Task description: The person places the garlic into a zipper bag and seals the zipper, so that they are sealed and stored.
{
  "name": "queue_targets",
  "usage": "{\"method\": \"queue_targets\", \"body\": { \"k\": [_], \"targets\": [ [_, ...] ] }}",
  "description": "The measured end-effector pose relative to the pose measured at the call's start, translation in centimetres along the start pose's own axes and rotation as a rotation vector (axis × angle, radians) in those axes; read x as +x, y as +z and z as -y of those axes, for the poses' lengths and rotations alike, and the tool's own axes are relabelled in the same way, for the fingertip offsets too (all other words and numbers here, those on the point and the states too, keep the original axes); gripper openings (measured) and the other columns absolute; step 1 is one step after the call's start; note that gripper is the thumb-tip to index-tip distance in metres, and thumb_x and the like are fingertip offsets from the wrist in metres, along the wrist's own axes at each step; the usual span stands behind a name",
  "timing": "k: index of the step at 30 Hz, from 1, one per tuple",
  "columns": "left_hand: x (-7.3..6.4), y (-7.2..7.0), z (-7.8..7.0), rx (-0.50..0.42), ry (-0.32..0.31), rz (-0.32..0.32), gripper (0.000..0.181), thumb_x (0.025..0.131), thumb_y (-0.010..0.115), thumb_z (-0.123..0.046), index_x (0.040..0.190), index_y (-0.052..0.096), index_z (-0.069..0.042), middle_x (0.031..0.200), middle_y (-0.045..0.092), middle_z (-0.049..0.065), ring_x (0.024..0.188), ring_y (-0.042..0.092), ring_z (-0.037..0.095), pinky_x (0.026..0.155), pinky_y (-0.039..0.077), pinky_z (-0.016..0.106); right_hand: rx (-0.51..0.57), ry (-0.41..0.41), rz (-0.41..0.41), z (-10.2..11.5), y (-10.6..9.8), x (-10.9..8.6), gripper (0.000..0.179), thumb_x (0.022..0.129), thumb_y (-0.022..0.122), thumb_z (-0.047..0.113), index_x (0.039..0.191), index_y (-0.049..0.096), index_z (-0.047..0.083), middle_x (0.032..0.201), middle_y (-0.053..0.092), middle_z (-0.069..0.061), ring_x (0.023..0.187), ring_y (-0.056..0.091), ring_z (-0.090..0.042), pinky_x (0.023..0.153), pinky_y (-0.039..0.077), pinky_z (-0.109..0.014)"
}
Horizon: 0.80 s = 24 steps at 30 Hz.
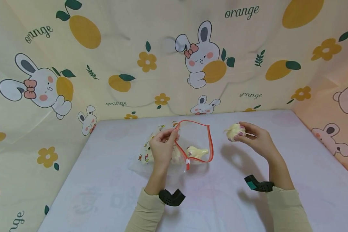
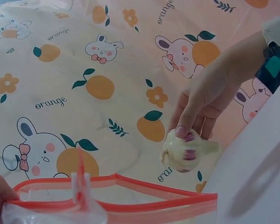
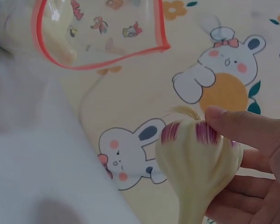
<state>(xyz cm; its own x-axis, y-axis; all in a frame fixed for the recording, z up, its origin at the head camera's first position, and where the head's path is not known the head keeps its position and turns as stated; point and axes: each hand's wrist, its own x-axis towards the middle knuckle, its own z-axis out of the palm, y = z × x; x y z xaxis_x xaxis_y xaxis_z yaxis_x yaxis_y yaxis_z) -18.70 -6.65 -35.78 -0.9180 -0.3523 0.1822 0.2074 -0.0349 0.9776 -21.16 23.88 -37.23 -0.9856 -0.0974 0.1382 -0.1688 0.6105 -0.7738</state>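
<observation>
My left hand [image 1: 163,146] pinches the red-rimmed edge of a clear zip bag [image 1: 210,141] printed with small cartoon figures. The bag's mouth gapes toward the right, its slider hanging at the front. One garlic bulb [image 1: 195,152] shows at the bag's opening; paler shapes deeper inside are partly hidden by the left hand. To the right of the bag, my right hand [image 1: 256,138] holds another garlic bulb [image 3: 198,158] between thumb and fingers, above the table. Purple streaks mark this bulb, and in the right wrist view its stem points down.
A white-covered table [image 1: 104,180] lies beneath both hands. Behind it and at the sides hangs a cream cloth [image 1: 162,19] with rabbits, oranges and flowers. Each wrist wears a black band-mounted device [image 1: 172,197].
</observation>
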Motion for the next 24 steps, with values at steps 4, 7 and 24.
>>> {"method": "queue_targets", "body": {
  "k": [4, 7, 24],
  "targets": [
    [0.1, 0.0, 0.2, -0.004, 0.005, 0.0, 0.016, 0.084, 0.073, -0.012, 0.093, 0.073, 0.001, 0.083, 0.074, 0.019, 0.064, 0.067, 0.001, 0.059, 0.053, 0.011, 0.004, -0.021, -0.004, 0.3, 0.2, 0.0, 0.066, 0.087, 0.071, 0.028, 0.142, 0.045, 0.003, 0.138, 0.053, -0.027, 0.118, 0.058, -0.044, 0.074, 0.047, 0.001],
    [0.2, 0.0, 0.3, -0.004, 0.009, -0.001, 0.015, 0.084, 0.074, -0.011, 0.093, 0.073, 0.001, 0.083, 0.074, 0.02, 0.063, 0.066, 0.001, 0.058, 0.053, 0.011, 0.01, -0.043, -0.01, 0.6, 0.3, -0.1, 0.065, 0.087, 0.072, 0.026, 0.141, 0.046, 0.002, 0.136, 0.054, -0.028, 0.116, 0.059, -0.044, 0.074, 0.047, 0.002],
    [0.0, 0.0, 0.1, 0.002, 0.014, 0.005, 0.016, 0.085, 0.073, -0.012, 0.094, 0.073, 0.002, 0.084, 0.074, 0.02, 0.064, 0.066, 0.001, 0.059, 0.053, 0.01, 0.01, -0.103, -0.005, 1.8, 0.7, -0.5, 0.063, 0.085, 0.074, 0.023, 0.139, 0.049, 0.003, 0.135, 0.055, -0.026, 0.112, 0.062, -0.033, 0.079, 0.049, -0.001]
  ]
}}
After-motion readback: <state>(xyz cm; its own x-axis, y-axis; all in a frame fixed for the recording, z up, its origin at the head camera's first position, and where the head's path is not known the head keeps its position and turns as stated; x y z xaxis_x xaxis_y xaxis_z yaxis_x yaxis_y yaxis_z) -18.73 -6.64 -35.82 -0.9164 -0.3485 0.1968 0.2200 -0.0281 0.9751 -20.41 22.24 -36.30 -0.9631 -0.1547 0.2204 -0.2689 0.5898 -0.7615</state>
